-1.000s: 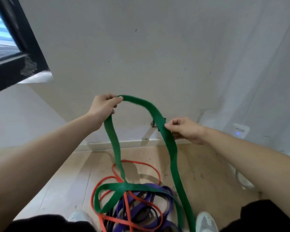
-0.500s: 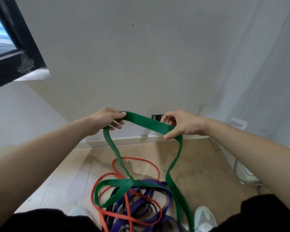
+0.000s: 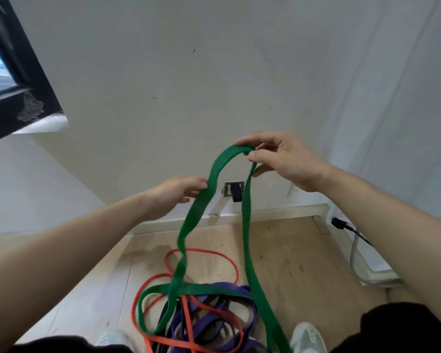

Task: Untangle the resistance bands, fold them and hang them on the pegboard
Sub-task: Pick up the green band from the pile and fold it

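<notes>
A green resistance band point(image 3: 245, 225) rises from a tangle on the floor in a tall loop. My right hand point(image 3: 283, 161) pinches the top of that loop between thumb and fingers, up in front of the white wall. My left hand point(image 3: 178, 193) is lower and to the left, its fingertips touching the left strand of the green band, fingers fairly straight. On the floor between my feet lie an orange band point(image 3: 204, 252), a purple band point(image 3: 229, 289) and a black band point(image 3: 163, 317), crossed over each other and over the green band's lower loop. No pegboard is in view.
A white wall faces me with a wall socket and black plug point(image 3: 236, 192) just behind the band. A dark window frame point(image 3: 18, 80) is at upper left. A black cable and white base point(image 3: 354, 240) sit at right on the wooden floor point(image 3: 290, 263). My shoes point(image 3: 307, 336) flank the pile.
My right hand has lifted the top of the green loop higher. My left hand has let go of its grip and dropped lower, now only touching the left strand.
</notes>
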